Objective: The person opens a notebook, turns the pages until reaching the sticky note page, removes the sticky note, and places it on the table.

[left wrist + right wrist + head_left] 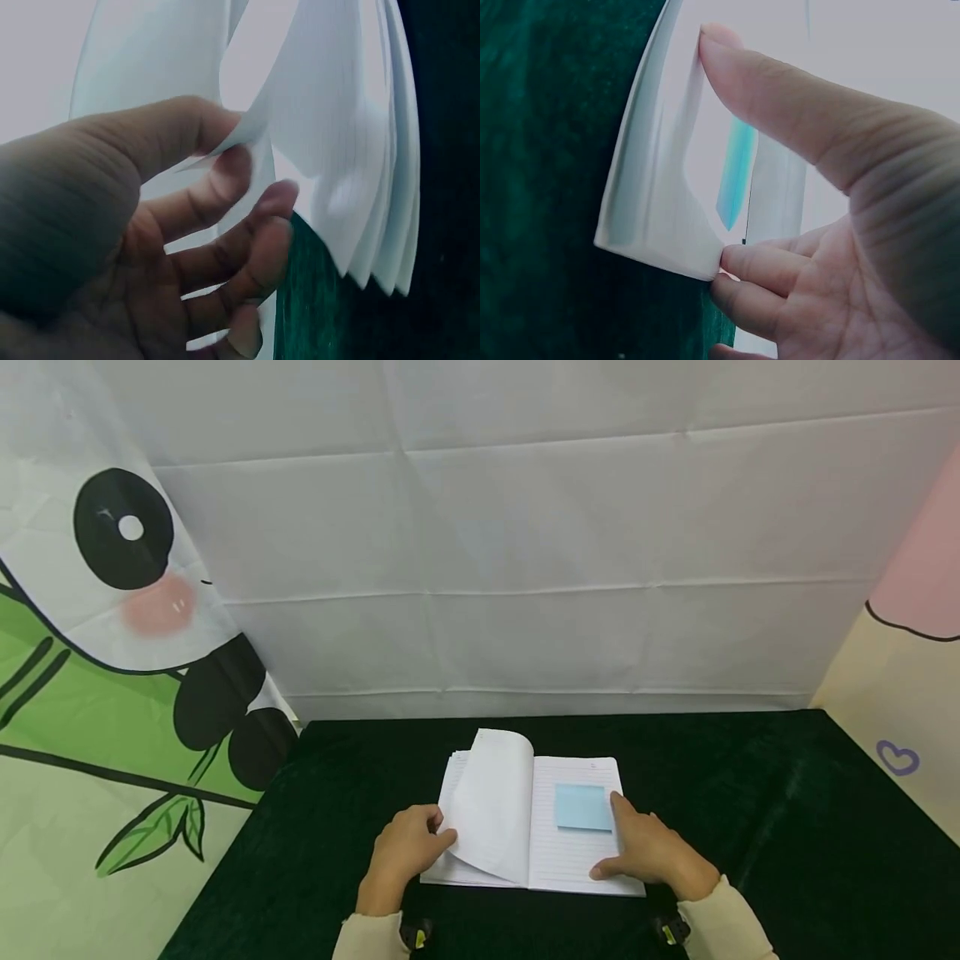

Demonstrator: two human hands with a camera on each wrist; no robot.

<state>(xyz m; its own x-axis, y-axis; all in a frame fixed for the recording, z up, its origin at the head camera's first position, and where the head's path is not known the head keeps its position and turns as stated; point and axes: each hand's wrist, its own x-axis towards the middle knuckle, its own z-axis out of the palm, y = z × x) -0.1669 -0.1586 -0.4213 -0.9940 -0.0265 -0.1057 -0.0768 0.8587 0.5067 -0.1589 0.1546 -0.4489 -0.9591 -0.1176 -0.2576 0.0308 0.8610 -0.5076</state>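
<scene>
A lined notebook lies spread on the dark green cloth, with a light blue sticky note on its right-hand page. On its left side a loose white page stands curled up from the others. My left hand pinches this page near its outer edge; in the left wrist view, thumb and index finger meet on the paper. At the right edge is my right hand, its thumb resting on the lined page and its fingers along the side. The right wrist view shows those fingers touching the paper's edge.
Dark green cloth covers the table around the notebook. A creased white sheet hangs behind it. Printed cartoon panels stand at the left and right.
</scene>
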